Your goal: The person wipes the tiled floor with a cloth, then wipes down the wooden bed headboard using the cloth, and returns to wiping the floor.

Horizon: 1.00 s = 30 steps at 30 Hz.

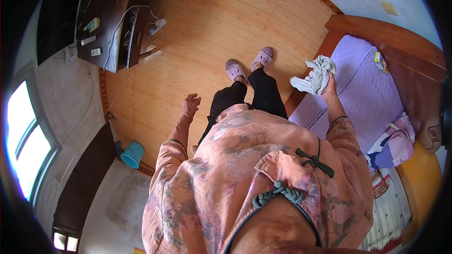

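Note:
A crumpled, pale grey-white cloth (316, 76) bunches up in my right hand (330, 87), whose fingers are closed on it. The cloth hangs beside the edge of a bed covered by a lilac quilted pad (351, 73). Out to the left, above the wood floor, my left hand (190, 105) is held away from my body with its fingers loosely bent and apart. Nothing shows in it. The undersides of the left fingers are hidden.
A dark cabinet (106, 0) with remotes and cables stands at upper left, a power strip (157, 27) beside it. A teal bucket (132, 154) sits by the left wall. A small yellow box (380, 62) and folded pink-and-blue fabric (393, 143) lie on the bed.

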Each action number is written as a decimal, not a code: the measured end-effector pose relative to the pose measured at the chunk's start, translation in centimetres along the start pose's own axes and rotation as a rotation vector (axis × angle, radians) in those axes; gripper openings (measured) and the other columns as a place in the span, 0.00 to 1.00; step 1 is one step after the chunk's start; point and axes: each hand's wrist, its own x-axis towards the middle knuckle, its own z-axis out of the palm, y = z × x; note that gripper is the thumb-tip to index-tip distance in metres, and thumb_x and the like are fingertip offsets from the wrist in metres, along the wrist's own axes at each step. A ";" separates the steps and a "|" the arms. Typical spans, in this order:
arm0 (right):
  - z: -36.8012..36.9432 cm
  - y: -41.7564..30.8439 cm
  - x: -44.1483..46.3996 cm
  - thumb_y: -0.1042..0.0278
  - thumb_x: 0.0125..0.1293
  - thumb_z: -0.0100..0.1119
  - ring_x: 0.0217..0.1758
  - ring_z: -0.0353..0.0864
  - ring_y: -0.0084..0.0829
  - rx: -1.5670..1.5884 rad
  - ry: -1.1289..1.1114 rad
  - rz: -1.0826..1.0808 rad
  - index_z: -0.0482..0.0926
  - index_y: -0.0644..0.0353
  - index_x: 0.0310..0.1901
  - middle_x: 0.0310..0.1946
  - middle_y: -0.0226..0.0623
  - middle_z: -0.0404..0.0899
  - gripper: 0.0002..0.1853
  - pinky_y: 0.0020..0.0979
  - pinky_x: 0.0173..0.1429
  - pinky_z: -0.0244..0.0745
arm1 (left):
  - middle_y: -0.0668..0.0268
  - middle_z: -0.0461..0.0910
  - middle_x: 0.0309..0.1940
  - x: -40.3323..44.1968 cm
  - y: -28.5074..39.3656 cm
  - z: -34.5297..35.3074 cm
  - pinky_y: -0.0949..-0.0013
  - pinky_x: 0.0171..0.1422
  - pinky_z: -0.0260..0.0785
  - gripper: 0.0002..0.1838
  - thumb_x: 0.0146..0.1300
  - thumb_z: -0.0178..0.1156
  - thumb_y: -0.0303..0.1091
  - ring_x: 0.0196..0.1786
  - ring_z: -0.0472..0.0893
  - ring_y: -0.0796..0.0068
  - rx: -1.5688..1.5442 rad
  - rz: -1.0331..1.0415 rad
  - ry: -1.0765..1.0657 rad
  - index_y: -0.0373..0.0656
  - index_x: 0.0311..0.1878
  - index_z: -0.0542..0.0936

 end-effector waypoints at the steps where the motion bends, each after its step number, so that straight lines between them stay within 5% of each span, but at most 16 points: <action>1: 0.6 -0.2 0.4 0.51 0.69 0.44 0.44 0.82 0.39 0.032 0.045 0.010 0.75 0.60 0.54 0.44 0.41 0.81 0.22 0.41 0.51 0.79 | 0.62 0.77 0.46 0.2 0.8 1.0 0.60 0.52 0.71 0.34 0.56 0.62 0.48 0.50 0.77 0.68 0.001 -0.007 -0.008 0.40 0.62 0.69; 9: 0.0 0.2 9.1 0.45 0.67 0.51 0.59 0.74 0.36 0.104 0.075 0.163 0.68 0.56 0.63 0.58 0.36 0.75 0.29 0.40 0.64 0.69 | 0.65 0.77 0.43 2.7 4.7 6.7 0.66 0.49 0.71 0.31 0.57 0.62 0.47 0.47 0.78 0.74 0.080 -0.029 -0.025 0.41 0.61 0.70; 17: -4.0 4.3 16.9 0.37 0.65 0.50 0.53 0.78 0.34 0.020 0.129 0.348 0.70 0.55 0.62 0.53 0.36 0.78 0.33 0.37 0.58 0.74 | 0.68 0.79 0.39 7.5 7.0 11.6 0.73 0.44 0.72 0.26 0.62 0.61 0.41 0.43 0.78 0.79 0.180 -0.028 -0.094 0.39 0.60 0.70; 19: -6.4 6.6 19.1 0.37 0.65 0.49 0.53 0.78 0.32 0.006 0.216 0.225 0.70 0.57 0.61 0.53 0.36 0.78 0.33 0.34 0.58 0.73 | 0.68 0.79 0.40 9.7 6.8 12.8 0.74 0.43 0.72 0.25 0.62 0.60 0.39 0.42 0.79 0.79 0.241 -0.044 -0.143 0.39 0.60 0.71; 25: -15.3 15.0 24.3 0.43 0.68 0.47 0.47 0.79 0.33 0.214 0.368 0.085 0.72 0.60 0.59 0.48 0.37 0.80 0.29 0.33 0.55 0.74 | 0.71 0.76 0.35 24.2 4.2 14.4 0.75 0.37 0.70 0.23 0.60 0.61 0.39 0.34 0.75 0.81 0.273 -0.068 -0.175 0.40 0.56 0.75; 26: -14.7 14.8 24.6 0.46 0.68 0.48 0.44 0.80 0.33 0.141 0.491 0.144 0.73 0.60 0.58 0.46 0.37 0.81 0.27 0.34 0.53 0.75 | 0.72 0.75 0.33 27.3 4.0 14.2 0.75 0.36 0.70 0.22 0.60 0.61 0.39 0.33 0.74 0.81 0.345 -0.019 -0.177 0.40 0.56 0.75; 30: -23.4 21.1 29.9 0.49 0.69 0.48 0.47 0.80 0.32 -0.019 0.418 0.200 0.73 0.61 0.57 0.47 0.38 0.80 0.25 0.33 0.54 0.74 | 0.73 0.74 0.28 39.7 5.0 14.8 0.75 0.33 0.69 0.21 0.60 0.59 0.37 0.29 0.72 0.83 0.454 0.122 -0.127 0.40 0.55 0.75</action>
